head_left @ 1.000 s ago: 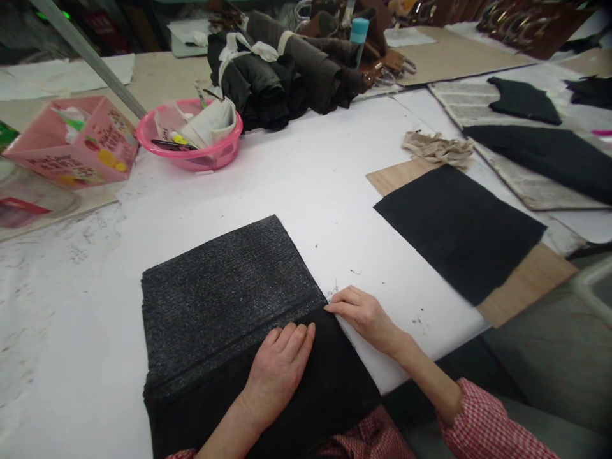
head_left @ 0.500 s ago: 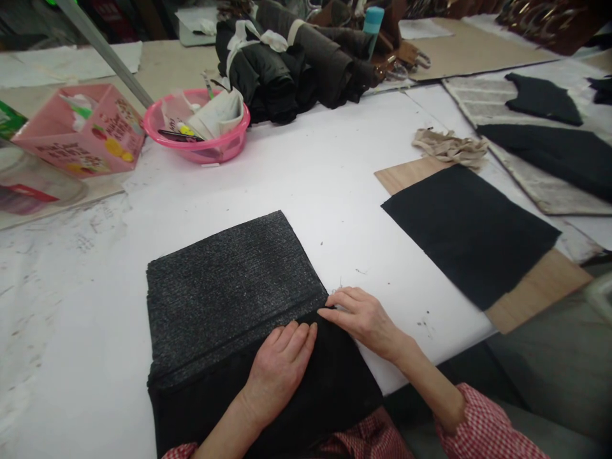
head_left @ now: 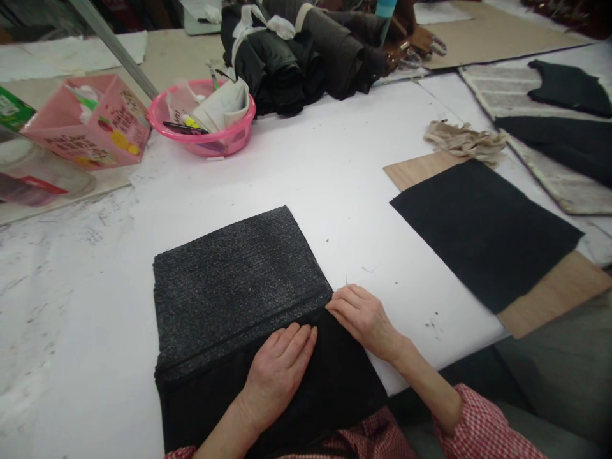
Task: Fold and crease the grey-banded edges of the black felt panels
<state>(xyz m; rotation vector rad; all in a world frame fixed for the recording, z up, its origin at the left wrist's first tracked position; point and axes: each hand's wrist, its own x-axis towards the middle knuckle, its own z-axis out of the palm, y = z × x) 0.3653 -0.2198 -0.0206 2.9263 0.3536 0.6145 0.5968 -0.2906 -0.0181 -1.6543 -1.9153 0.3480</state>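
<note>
Speckled blk cloth (head_left: 239, 274) laid on white surface (head_left: 115, 306), smooth blk cloth (head_left: 335, 376) adjoining on near side. Smooth cloth pressed by flat L hand (head_left: 280, 363), grip released; its R edge, nr the join, pinched in grip of R hand (head_left: 363, 319). Pink basin (head_left: 229, 145) set farther back.

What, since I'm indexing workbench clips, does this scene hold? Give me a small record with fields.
Left hand: resting on smooth black material
Right hand: fingertips at that material's right edge, near the textured dark section; whether pinching, unclear
Surface: white tabletop
To the right: black sheet lying over a wooden board; crumpled beige cloth at the board's far end
Far left: pink basin with assorted items, beside a pink box
</note>
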